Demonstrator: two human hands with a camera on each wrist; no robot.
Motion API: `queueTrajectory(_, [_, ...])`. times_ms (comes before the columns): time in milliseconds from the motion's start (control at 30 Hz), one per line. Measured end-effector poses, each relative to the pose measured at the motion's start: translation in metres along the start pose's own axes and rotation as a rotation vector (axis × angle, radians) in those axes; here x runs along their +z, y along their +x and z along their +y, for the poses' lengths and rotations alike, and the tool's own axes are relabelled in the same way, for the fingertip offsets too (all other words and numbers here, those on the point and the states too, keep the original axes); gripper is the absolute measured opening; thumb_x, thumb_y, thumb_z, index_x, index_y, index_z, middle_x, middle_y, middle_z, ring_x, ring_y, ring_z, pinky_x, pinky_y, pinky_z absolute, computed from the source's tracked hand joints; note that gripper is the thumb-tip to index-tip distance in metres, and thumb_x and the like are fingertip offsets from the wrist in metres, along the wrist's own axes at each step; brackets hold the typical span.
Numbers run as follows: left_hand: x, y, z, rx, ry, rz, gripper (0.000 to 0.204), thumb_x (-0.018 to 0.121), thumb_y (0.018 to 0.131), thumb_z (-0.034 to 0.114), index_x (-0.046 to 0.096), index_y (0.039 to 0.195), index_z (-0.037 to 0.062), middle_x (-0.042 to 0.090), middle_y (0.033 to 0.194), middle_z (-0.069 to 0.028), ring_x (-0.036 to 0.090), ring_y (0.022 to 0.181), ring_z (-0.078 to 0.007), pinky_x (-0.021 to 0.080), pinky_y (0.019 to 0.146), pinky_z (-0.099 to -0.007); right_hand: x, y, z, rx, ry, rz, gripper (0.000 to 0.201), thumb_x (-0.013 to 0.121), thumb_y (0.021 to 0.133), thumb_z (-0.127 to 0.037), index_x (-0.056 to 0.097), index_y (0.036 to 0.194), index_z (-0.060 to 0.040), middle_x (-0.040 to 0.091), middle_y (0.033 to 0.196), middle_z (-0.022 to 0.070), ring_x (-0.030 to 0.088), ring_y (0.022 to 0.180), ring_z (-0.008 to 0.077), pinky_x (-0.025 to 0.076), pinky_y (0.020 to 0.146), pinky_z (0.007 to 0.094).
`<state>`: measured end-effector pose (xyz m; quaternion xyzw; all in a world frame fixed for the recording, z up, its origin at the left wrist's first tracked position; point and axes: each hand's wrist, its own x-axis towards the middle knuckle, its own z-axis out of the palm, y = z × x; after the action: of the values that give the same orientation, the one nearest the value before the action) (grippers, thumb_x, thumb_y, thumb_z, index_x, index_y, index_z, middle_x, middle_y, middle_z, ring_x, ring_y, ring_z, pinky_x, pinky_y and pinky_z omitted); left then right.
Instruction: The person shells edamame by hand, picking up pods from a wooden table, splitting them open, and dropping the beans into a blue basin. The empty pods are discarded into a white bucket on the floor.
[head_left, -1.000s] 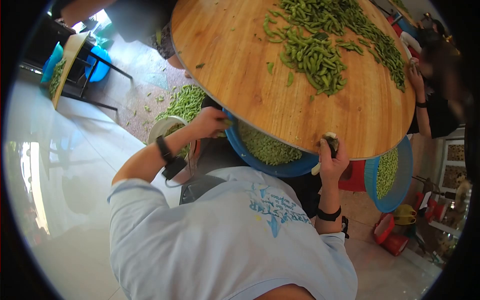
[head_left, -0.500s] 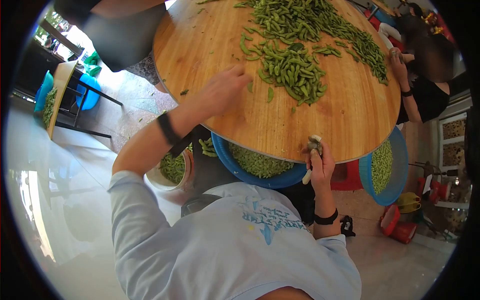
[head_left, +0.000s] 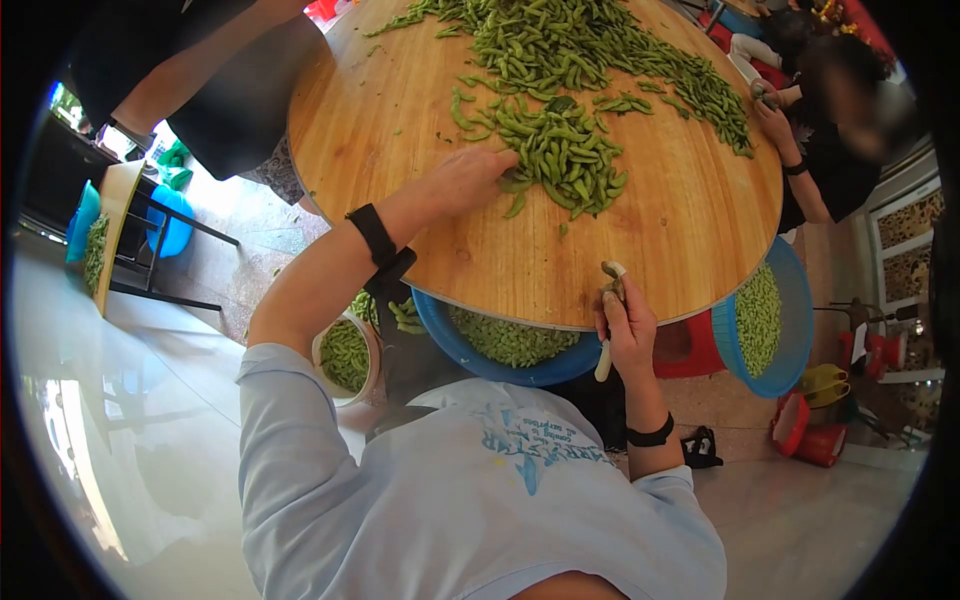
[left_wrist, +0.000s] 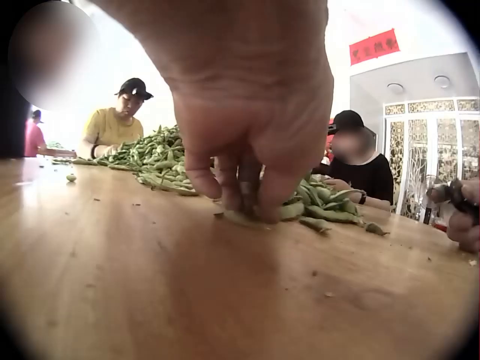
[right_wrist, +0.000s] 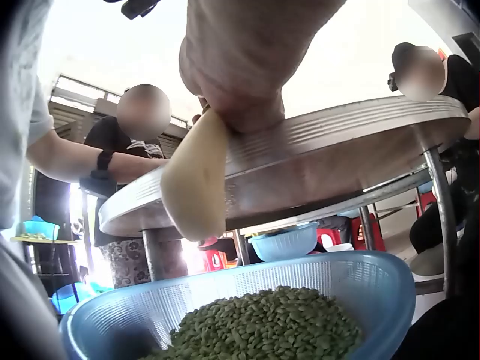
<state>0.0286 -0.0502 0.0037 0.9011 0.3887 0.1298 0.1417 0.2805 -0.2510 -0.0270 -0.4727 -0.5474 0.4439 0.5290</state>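
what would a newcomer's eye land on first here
Probably the green pods heaped across the round wooden table. Next, perhaps, the blue basket of shelled beans below its near edge, then the pale handle jutting from the right hand.

Shows, at the far left of the head view, a wooden-topped side table with black legs [head_left: 119,210], with a teal plastic basin [head_left: 83,222] by its edge and a blue plastic tub [head_left: 170,222] lower, near its legs. Has, on the floor at the right, a red plastic container [head_left: 822,444] near a yellow-green bag [head_left: 825,386]. Includes, in the left wrist view, a person in a yellow shirt and black cap [left_wrist: 118,126], a red banner with dark characters [left_wrist: 374,47], two round ceiling lights [left_wrist: 442,81] and white-framed patterned doors [left_wrist: 421,157].
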Motion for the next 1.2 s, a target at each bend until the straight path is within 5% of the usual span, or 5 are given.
queueTrajectory(167, [-0.001,-0.012,0.021,-0.016,-0.094,-0.015,0.020,0.063,0.074,0.009,0.062,0.093,0.0012,0.061,0.079,-0.0167,0.058,0.080,-0.0400,0.045,0.070,-0.0461,0.007,0.003,-0.012,0.077,0.140,-0.024,0.040,0.043,0.095,-0.006,0.042,0.133,0.0033,0.054,0.077,0.0039,0.044,0.052,0.0047,0.035,0.044,0.0186])
queueTrajectory(267, [-0.002,-0.034,0.060,0.052,-0.346,0.233,0.022,0.066,0.074,0.011,0.063,0.094,0.0014,0.062,0.070,-0.0136,0.061,0.069,-0.0308,0.047,0.062,-0.0409,0.016,0.004,-0.024,0.202,0.377,-0.099,0.040,0.041,0.097,-0.011,0.040,0.135,0.0016,0.054,0.077,0.0060,0.045,0.051,0.0070,0.036,0.043,0.0199])
queueTrajectory(333, [-0.005,-0.051,0.090,-0.250,-0.901,-0.026,0.022,0.068,0.078,0.010,0.065,0.098,0.0031,0.061,0.069,-0.0059,0.058,0.059,-0.0151,0.043,0.052,-0.0298,0.022,0.006,-0.025,0.254,0.516,-0.107,0.041,0.042,0.097,-0.013,0.039,0.136,0.0002,0.054,0.077,0.0070,0.045,0.052,0.0076,0.036,0.043,0.0199])
queueTrajectory(433, [0.009,-0.070,0.114,-0.392,-1.395,-0.100,0.014,0.063,0.084,0.004,0.064,0.098,0.0019,0.062,0.073,-0.0024,0.054,0.057,-0.0074,0.040,0.048,-0.0207,0.027,0.004,-0.028,0.338,0.724,-0.180,0.041,0.043,0.097,-0.015,0.038,0.136,-0.0022,0.054,0.077,0.0089,0.045,0.053,0.0085,0.036,0.043,0.0200])
queueTrajectory(1200, [0.051,-0.093,0.119,-0.313,-1.660,0.143,0.018,0.062,0.084,-0.001,0.062,0.102,0.0005,0.063,0.083,-0.0050,0.054,0.060,-0.0098,0.042,0.049,-0.0224,0.045,-0.010,-0.026,0.336,0.640,-0.140,0.030,0.044,0.096,-0.011,0.049,0.125,-0.0019,0.048,0.069,0.0067,0.042,0.051,0.0085,0.035,0.040,0.0199])
